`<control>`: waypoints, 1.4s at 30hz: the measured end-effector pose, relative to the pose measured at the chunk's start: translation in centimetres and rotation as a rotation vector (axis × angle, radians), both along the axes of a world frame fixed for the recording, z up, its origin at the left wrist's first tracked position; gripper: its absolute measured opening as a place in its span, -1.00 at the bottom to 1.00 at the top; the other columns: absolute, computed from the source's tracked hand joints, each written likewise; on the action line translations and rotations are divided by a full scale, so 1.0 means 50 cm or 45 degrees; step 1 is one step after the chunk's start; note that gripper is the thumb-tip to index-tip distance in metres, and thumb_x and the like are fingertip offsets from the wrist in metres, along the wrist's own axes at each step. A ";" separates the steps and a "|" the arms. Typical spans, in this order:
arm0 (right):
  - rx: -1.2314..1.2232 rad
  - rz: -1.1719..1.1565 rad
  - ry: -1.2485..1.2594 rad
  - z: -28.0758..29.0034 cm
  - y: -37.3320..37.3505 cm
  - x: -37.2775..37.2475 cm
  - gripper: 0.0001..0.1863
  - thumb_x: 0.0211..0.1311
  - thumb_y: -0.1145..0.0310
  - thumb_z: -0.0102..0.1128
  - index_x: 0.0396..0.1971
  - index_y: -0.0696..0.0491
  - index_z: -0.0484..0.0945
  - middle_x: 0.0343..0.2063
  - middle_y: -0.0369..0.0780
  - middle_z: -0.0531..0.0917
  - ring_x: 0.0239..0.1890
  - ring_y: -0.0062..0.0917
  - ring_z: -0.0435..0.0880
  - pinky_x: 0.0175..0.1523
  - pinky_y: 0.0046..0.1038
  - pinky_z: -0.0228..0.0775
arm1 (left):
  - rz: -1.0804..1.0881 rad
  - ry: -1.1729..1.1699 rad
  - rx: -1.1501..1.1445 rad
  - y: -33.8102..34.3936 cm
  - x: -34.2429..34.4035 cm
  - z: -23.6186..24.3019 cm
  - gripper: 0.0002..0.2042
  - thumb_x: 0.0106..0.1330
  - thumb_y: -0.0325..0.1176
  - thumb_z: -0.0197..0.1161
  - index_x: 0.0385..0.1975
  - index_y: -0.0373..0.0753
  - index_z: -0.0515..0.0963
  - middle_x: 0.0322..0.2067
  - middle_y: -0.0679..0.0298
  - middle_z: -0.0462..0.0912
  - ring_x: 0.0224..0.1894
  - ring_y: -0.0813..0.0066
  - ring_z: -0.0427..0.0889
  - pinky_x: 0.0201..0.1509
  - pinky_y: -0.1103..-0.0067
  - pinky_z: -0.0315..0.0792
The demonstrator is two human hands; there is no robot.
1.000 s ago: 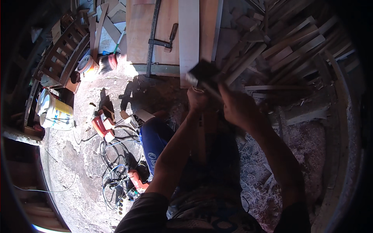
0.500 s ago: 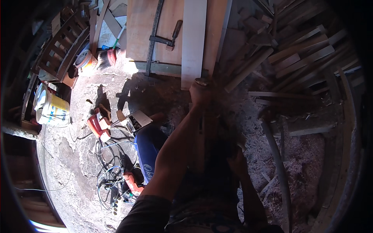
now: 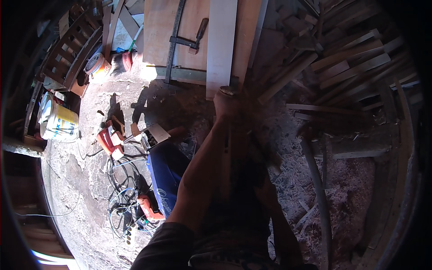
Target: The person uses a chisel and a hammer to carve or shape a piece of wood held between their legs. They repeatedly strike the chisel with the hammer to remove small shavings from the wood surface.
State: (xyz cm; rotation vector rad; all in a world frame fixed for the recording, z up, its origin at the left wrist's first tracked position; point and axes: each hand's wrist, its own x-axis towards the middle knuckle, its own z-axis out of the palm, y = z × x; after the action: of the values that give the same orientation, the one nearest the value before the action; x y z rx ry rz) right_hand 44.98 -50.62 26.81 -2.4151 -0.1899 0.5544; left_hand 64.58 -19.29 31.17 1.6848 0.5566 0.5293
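Note:
My left hand [image 3: 226, 104] is closed at the near end of a pale board [image 3: 220, 49]. A small greyish end shows at the top of the fist; what it belongs to I cannot make out. Below the fist, a narrow wooden strip [image 3: 226, 155] runs toward my body in deep shade. My right hand [image 3: 265, 191] is low and close to my body, its fingers lost in the dark. Just beyond it lies a dark bar-like piece [image 3: 269, 159] with a paler end. A bar clamp [image 3: 186, 42] sits on the wide wooden panel [image 3: 155, 33] beside the pale board.
On the left floor lie an orange power drill [image 3: 148, 208], a red power tool [image 3: 109, 140] and tangled cables [image 3: 119, 180]. A white bucket [image 3: 59, 121] and a smaller paint bucket [image 3: 96, 66] stand farther left. Stacked timber [image 3: 355, 69] fills the right; wood shavings [image 3: 346, 193] cover the floor there.
My right hand has shifted slightly left and down, and the dark bar-like piece beyond it shows more. The left fist keeps its place at the board's end. The whole view has shifted a little.

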 end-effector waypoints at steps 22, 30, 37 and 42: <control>0.167 0.000 0.115 0.008 0.029 0.031 -0.17 0.08 0.33 0.35 0.33 0.17 0.13 0.17 0.20 0.45 0.19 0.11 0.47 0.25 -0.05 0.38 | -0.800 -0.063 -0.532 0.006 -0.166 0.316 -0.87 0.22 -0.41 0.40 -0.30 -0.17 0.59 -0.46 0.41 0.59 -0.51 0.71 0.50 -0.52 0.61 0.38; 0.020 0.044 0.058 -0.014 0.025 0.030 -0.14 0.06 0.26 0.38 0.34 0.09 0.14 0.12 0.19 0.50 0.12 0.11 0.53 0.18 -0.03 0.44 | -0.640 -0.408 -0.305 -0.021 -0.197 0.168 -0.84 0.16 -0.47 0.43 -0.30 -0.30 0.60 -0.37 0.40 0.68 -0.27 0.64 0.63 -0.19 0.63 0.49; 0.030 0.031 0.125 0.009 0.042 0.032 -0.15 0.02 0.34 0.37 0.35 0.11 0.18 0.09 0.13 0.55 0.19 0.03 0.50 0.22 -0.10 0.41 | -0.145 -0.654 0.353 0.070 -0.109 0.211 -0.86 0.12 -0.48 0.41 -0.39 -0.32 0.58 -0.47 0.33 0.66 -0.43 0.64 0.60 -0.31 0.63 0.48; 0.018 0.070 0.036 -0.024 0.032 0.026 -0.16 0.05 0.24 0.39 0.32 0.11 0.19 0.09 0.14 0.54 0.16 0.06 0.52 0.21 -0.07 0.42 | -0.291 -0.622 -0.145 0.044 -0.153 0.197 -0.88 0.18 -0.44 0.38 -0.50 -0.31 0.57 -0.56 0.36 0.62 -0.50 0.66 0.55 -0.41 0.62 0.43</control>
State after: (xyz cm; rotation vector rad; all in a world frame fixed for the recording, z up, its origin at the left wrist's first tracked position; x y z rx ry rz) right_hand 46.27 -49.01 25.63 -2.3927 -0.2478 0.6098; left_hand 56.95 -17.09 41.03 1.4195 0.0378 0.6985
